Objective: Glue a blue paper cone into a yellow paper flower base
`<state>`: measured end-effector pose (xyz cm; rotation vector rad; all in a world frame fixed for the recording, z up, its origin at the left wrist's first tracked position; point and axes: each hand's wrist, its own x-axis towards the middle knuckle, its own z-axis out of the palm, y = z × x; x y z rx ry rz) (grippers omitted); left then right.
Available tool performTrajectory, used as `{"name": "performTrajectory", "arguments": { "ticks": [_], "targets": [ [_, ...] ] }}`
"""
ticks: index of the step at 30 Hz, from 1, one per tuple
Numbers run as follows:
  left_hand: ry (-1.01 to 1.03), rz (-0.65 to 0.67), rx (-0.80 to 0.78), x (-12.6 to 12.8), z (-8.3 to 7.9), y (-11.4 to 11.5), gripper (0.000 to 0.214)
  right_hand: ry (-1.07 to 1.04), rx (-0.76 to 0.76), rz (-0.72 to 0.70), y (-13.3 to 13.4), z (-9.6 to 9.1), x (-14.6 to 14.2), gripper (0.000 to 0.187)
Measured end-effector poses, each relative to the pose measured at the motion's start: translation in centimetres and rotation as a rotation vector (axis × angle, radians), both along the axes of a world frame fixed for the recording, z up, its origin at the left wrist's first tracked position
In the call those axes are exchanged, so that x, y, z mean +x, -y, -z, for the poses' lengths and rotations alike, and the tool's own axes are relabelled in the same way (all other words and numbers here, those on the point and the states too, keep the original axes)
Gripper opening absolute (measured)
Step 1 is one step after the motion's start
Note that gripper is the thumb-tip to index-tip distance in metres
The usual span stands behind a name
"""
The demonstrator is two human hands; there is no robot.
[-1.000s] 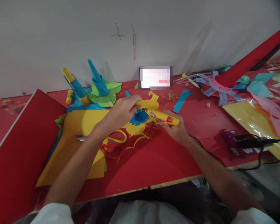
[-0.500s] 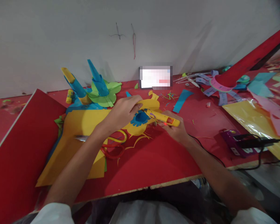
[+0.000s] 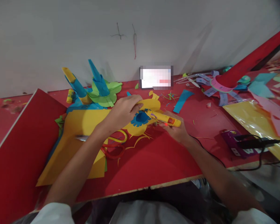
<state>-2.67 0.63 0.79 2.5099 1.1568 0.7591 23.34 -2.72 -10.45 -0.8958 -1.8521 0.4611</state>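
My left hand (image 3: 123, 112) pinches the upper edge of a yellow paper flower (image 3: 140, 126) that has a blue fringed centre (image 3: 140, 118). My right hand (image 3: 176, 130) grips a yellow glue gun (image 3: 164, 118) with a red light on its side. The gun's nozzle points left and sits at the blue centre. A black cord runs from the gun to the right along my forearm. Both hands rest low over the red table (image 3: 154, 161).
Scissors with yellow and red handles (image 3: 113, 144) lie on yellow paper sheets (image 3: 79, 146) under my left arm. Finished paper flowers (image 3: 100, 88) and a glue stick (image 3: 70, 95) stand behind. A purple power strip (image 3: 240, 144), a red paper cone (image 3: 249, 60) and wrapped coloured sheets (image 3: 256, 119) are at the right.
The glue gun and my right hand have shifted very slightly to the right. My left hand keeps its pinch on the yellow flower.
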Motion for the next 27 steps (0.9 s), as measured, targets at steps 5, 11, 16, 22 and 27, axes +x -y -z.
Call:
{"name": "performTrajectory", "arguments": {
  "ticks": [5,11,16,22,27],
  "targets": [
    [-0.008,-0.011,-0.002,-0.03,0.16,-0.07,0.026,-0.013,0.043,-0.001,0.01,-0.26,0.0,0.024],
    [-0.016,-0.009,-0.008,-0.07,0.15,-0.16,0.026,-0.02,0.044,-0.051,0.33,-0.53,0.11,0.022],
    [-0.013,-0.003,-0.019,0.06,-0.06,-0.01,0.026,-0.001,0.002,0.007,0.22,-0.34,-0.09,0.032],
    [-0.012,-0.004,-0.026,0.09,-0.1,0.06,0.025,0.005,-0.006,0.004,0.15,-0.38,-0.12,0.031],
    [-0.011,0.005,-0.029,0.11,-0.1,0.06,0.026,-0.003,0.0,-0.002,0.1,-0.33,-0.06,0.029]
  ]
}}
